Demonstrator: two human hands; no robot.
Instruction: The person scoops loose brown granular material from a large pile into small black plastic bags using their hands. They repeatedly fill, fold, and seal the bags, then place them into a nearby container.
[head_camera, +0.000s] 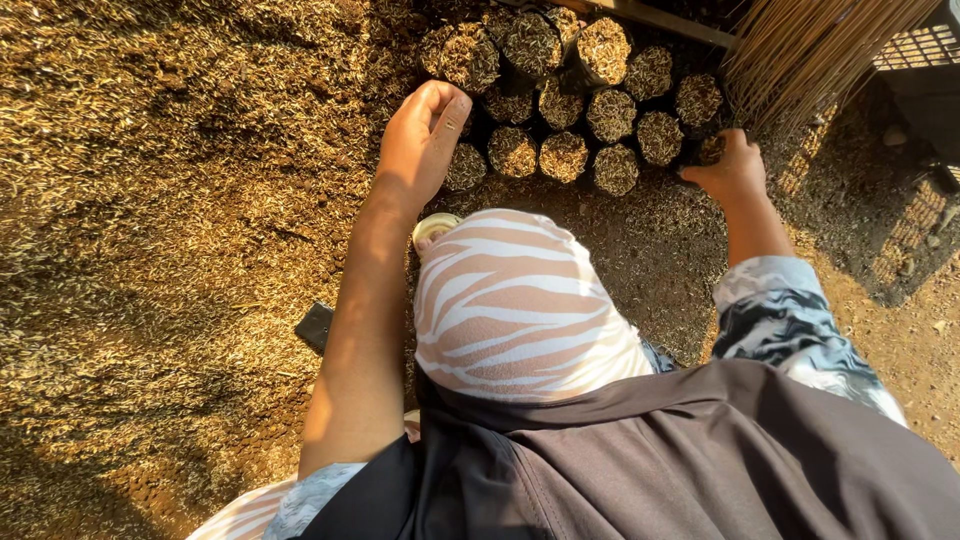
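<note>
Fifteen-odd filled bags between two hands.

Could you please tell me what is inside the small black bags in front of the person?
The black bags are packed to the brim with husky, straw-flecked growing mix. Anything deeper inside, such as seeds or roots, is covered.

Both bare arms reach toward the top of the frame, left hand cupped with fingers curled, right hand clenched at upper right
</note>
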